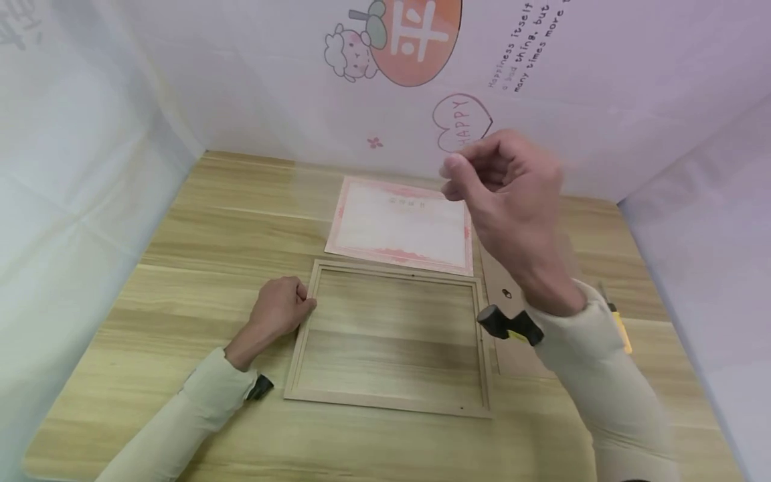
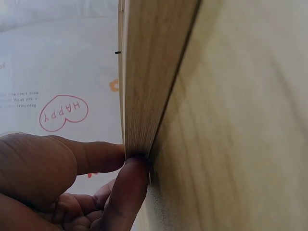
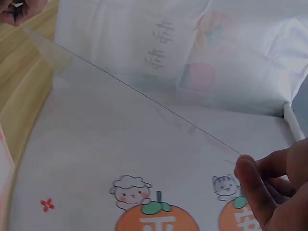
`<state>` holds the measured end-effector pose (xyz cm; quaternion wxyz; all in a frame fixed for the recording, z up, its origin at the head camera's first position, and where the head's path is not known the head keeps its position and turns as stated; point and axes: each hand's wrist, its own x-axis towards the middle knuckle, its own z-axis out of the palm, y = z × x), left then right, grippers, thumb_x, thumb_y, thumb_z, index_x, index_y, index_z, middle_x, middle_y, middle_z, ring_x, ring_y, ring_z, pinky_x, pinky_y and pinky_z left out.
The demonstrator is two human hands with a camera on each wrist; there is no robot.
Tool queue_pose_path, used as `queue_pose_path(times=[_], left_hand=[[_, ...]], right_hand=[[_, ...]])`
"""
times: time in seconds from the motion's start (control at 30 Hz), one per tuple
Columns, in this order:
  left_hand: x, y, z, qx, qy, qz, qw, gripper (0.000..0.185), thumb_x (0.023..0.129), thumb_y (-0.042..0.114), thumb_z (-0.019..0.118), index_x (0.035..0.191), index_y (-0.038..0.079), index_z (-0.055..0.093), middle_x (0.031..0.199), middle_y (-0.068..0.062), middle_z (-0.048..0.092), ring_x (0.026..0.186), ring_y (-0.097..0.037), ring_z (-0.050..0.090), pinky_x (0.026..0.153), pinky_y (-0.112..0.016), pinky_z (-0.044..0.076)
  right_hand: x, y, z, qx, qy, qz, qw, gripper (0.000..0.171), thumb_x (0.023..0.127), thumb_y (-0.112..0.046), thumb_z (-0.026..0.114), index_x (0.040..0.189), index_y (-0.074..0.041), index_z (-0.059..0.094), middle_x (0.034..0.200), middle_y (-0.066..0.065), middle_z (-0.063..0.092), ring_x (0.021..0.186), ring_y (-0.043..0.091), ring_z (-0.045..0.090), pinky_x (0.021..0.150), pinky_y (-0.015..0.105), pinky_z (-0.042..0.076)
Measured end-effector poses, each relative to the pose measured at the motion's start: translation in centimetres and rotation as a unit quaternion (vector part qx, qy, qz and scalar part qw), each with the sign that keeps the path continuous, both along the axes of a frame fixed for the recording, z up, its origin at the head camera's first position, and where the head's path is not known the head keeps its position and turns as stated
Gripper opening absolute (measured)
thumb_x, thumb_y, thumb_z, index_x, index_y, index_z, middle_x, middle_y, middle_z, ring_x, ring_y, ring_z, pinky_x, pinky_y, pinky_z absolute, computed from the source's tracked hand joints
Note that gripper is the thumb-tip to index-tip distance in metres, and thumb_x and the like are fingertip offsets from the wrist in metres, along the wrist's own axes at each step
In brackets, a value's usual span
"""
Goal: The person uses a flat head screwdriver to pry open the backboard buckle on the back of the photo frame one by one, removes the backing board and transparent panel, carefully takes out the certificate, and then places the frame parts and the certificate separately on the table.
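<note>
A light wooden picture frame (image 1: 385,404) lies flat on the wood-grain table. At its left side is my left hand (image 1: 280,308), thumb and finger pinching the wooden strip (image 2: 151,72) in the left wrist view. My right hand (image 1: 512,197) is raised above the back right of the frame. Its thumb and fingers pinch a thin clear sheet (image 3: 144,98), which is almost invisible apart from one straight edge. In the right wrist view that edge slants from the right fingertips up toward the left hand (image 3: 17,10).
Behind the frame lies a pink-bordered certificate (image 1: 400,227). To its right, partly under the right arm, is a brown backing board (image 1: 512,355) with a small dark hanger (image 1: 506,293). A yellow-handled tool (image 1: 622,331) lies beyond the right sleeve. White printed sheeting (image 1: 241,87) surrounds the table.
</note>
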<state>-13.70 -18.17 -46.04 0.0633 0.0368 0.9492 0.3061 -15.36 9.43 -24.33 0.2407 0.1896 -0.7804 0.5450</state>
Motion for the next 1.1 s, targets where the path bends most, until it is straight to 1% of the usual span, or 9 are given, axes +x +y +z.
queue_pose_path(times=[0.07, 0.13, 0.27, 0.5, 0.67, 0.77, 0.87, 1.0, 1.1], left_hand=[[0.0, 0.0, 0.0, 0.003, 0.000, -0.001, 1.0000, 0.015, 0.085, 0.013, 0.069, 0.078, 0.000, 0.065, 0.071, -0.008, 0.064, 0.061, -0.017, 0.056, 0.056, -0.026, 0.045], [0.0, 0.0, 0.0, 0.005, -0.002, -0.002, 1.0000, 0.016, 0.085, 0.013, 0.069, 0.079, 0.000, 0.065, 0.070, -0.008, 0.064, 0.061, -0.017, 0.057, 0.055, -0.026, 0.045], [0.0, 0.0, 0.0, 0.000, -0.005, 0.001, 1.0000, 0.016, 0.086, 0.014, 0.069, 0.080, -0.001, 0.065, 0.071, -0.008, 0.065, 0.061, -0.016, 0.057, 0.055, -0.026, 0.045], [-0.1, 0.1, -0.2, 0.003, -0.013, 0.000, 0.9999, 0.016, 0.086, 0.013, 0.070, 0.083, -0.002, 0.066, 0.073, -0.010, 0.067, 0.059, -0.015, 0.058, 0.052, -0.024, 0.046], [-0.2, 0.0, -0.2, -0.003, -0.014, 0.002, 0.9999, 0.015, 0.087, 0.013, 0.069, 0.083, -0.001, 0.066, 0.074, -0.009, 0.067, 0.060, -0.015, 0.057, 0.053, -0.024, 0.045], [-0.2, -0.1, -0.1, -0.006, -0.018, 0.002, 0.9998, 0.015, 0.087, 0.014, 0.069, 0.082, -0.001, 0.066, 0.075, -0.009, 0.067, 0.061, -0.016, 0.057, 0.054, -0.025, 0.046], [-0.3, -0.1, -0.1, -0.007, -0.024, 0.006, 0.9997, 0.015, 0.087, 0.014, 0.069, 0.083, 0.000, 0.066, 0.077, -0.009, 0.067, 0.063, -0.016, 0.058, 0.056, -0.026, 0.046], [-0.4, -0.1, -0.1, -0.009, -0.022, 0.004, 0.9997, 0.015, 0.086, 0.014, 0.071, 0.084, 0.000, 0.066, 0.078, -0.010, 0.068, 0.064, -0.016, 0.058, 0.058, -0.027, 0.048], [-0.4, 0.0, -0.1, -0.011, -0.016, 0.000, 0.9998, 0.015, 0.086, 0.013, 0.071, 0.083, 0.000, 0.066, 0.077, -0.010, 0.068, 0.064, -0.017, 0.058, 0.058, -0.028, 0.049]], right_hand=[[-0.9, -0.4, -1.1, -0.046, -0.003, 0.019, 0.999, 0.006, 0.089, 0.001, 0.068, 0.086, -0.003, 0.064, 0.077, -0.001, 0.072, 0.062, 0.015, 0.068, 0.062, 0.029, 0.059], [-1.8, -1.0, -2.3, -0.093, -0.012, 0.042, 0.995, 0.009, 0.089, 0.002, 0.066, 0.087, -0.005, 0.062, 0.077, 0.002, 0.072, 0.063, 0.015, 0.068, 0.063, 0.030, 0.059], [-3.0, -2.4, -4.8, -0.177, -0.057, 0.086, 0.979, 0.008, 0.090, 0.003, 0.066, 0.088, -0.003, 0.060, 0.081, 0.011, 0.072, 0.066, 0.016, 0.069, 0.067, 0.032, 0.060], [-4.8, -6.0, -9.8, -0.239, -0.089, 0.102, 0.962, 0.009, 0.092, 0.004, 0.063, 0.089, -0.004, 0.059, 0.080, 0.003, 0.072, 0.068, 0.012, 0.070, 0.069, 0.033, 0.061], [-5.7, -8.8, -13.1, -0.286, -0.136, 0.105, 0.942, 0.008, 0.092, 0.006, 0.060, 0.091, -0.002, 0.057, 0.081, 0.011, 0.071, 0.068, 0.012, 0.070, 0.071, 0.032, 0.061], [-6.3, -10.5, -14.9, -0.299, -0.175, 0.098, 0.933, 0.009, 0.093, 0.007, 0.058, 0.092, -0.001, 0.056, 0.083, 0.015, 0.070, 0.070, 0.014, 0.071, 0.072, 0.031, 0.061], [-6.9, -12.0, -16.6, -0.295, -0.217, 0.084, 0.927, 0.009, 0.094, 0.006, 0.058, 0.092, -0.002, 0.055, 0.084, 0.016, 0.069, 0.073, 0.019, 0.071, 0.073, 0.031, 0.061], [-7.3, -13.7, -18.6, -0.279, -0.261, 0.072, 0.921, 0.009, 0.095, 0.004, 0.057, 0.092, -0.003, 0.052, 0.090, 0.022, 0.069, 0.078, 0.024, 0.071, 0.075, 0.033, 0.061], [-7.3, -14.8, -19.7, -0.273, -0.280, 0.075, 0.917, 0.009, 0.095, 0.004, 0.056, 0.092, -0.003, 0.051, 0.095, 0.029, 0.068, 0.078, 0.022, 0.071, 0.076, 0.033, 0.061]])
